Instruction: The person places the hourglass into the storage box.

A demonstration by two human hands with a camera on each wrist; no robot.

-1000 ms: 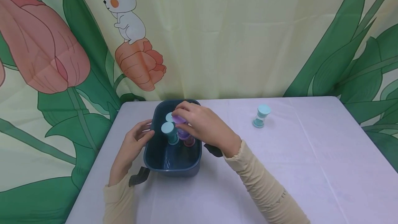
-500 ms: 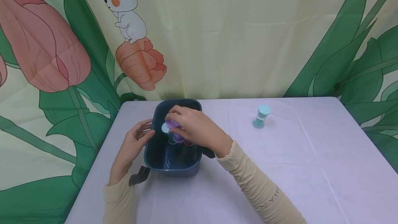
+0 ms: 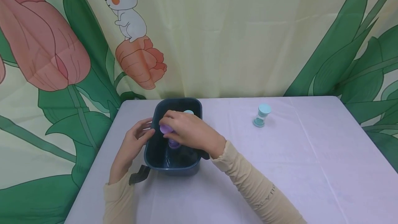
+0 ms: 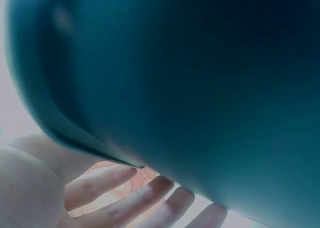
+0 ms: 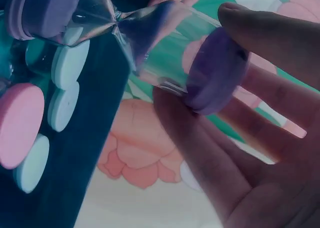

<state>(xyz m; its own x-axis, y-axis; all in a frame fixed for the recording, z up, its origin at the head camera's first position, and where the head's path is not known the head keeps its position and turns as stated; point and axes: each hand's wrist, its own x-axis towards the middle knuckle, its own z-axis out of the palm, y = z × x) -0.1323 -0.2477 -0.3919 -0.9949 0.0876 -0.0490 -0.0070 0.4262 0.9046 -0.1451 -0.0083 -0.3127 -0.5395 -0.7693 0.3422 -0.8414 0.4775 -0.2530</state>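
My right hand (image 3: 191,130) holds a purple-capped hourglass (image 3: 166,129) by its upper cap, inside a dark blue plastic bin (image 3: 172,168). In the right wrist view, thumb and fingers pinch one purple cap (image 5: 217,72), and clear glass with purple sand shows beyond it. Several other hourglasses stand in the bin: a pink cap (image 5: 21,125) and pale teal caps (image 5: 71,62) are visible there, while the hand mostly covers them from above. My left hand (image 3: 132,146) rests against the bin's left side, its fingers (image 4: 140,200) loosely extended along the outer wall.
A teal hourglass (image 3: 262,115) stands alone on the white-covered table (image 3: 295,168), right of the bin. Behind the table hangs a curtain (image 3: 236,44) printed with flowers and a rabbit. The bin sits near the table's back left.
My right hand has moved left and slightly toward me inside the bin, carrying the purple hourglass along. A teal cap now shows behind the hand. The left hand has stayed put.
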